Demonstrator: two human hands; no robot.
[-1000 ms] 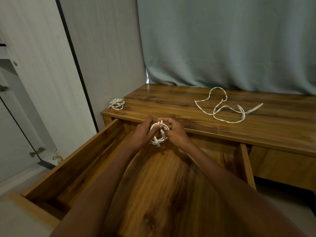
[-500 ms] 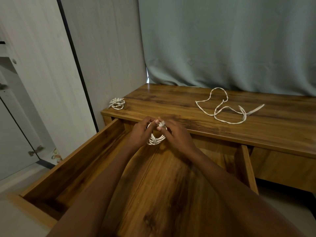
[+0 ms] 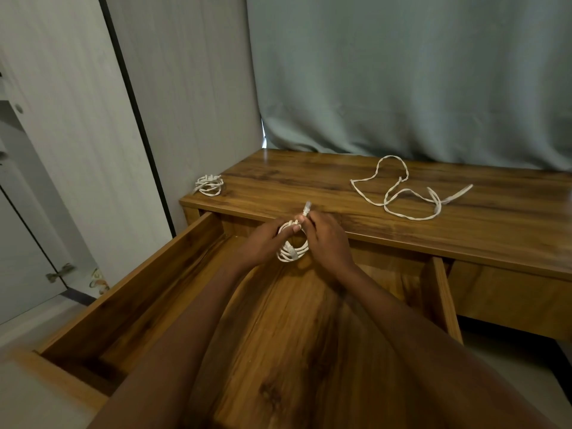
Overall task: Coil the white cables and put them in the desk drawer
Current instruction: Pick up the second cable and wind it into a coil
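Nearest the camera, open desk drawer (image 3: 130, 308), pulled well out from the desk, wooden floor bare where visible. 2 bare forearms reaching forward over it.

Above the far end of the drawer, 1 coiled white cable (image 3: 292, 247), held in the air between both hands, clear of the drawer floor. Left hand (image 3: 263, 244) gripping the left side of the coil, thumb laid across its top. Right hand (image 3: 329, 239) curled round the right side, fingertips pinching the free end, with the connector (image 3: 307, 209) standing up just above the fingers. Both hands closed on the same cable; neither spread wide.

Beyond the hands, wooden desk (image 3: 309, 187), front edge just behind the coil. At the far-left corner of the top, second coiled cable (image 3: 210, 184), bundled and lying flat. Toward the right of the top, loose white cable (image 3: 405, 188), uncoiled, spread in open loops, well apart from the corner bundle.

Behind the desk, grey-green curtain (image 3: 402, 72) hanging to the desktop. To the left, pale panelled wall (image 3: 185, 88) with a dark vertical strip.
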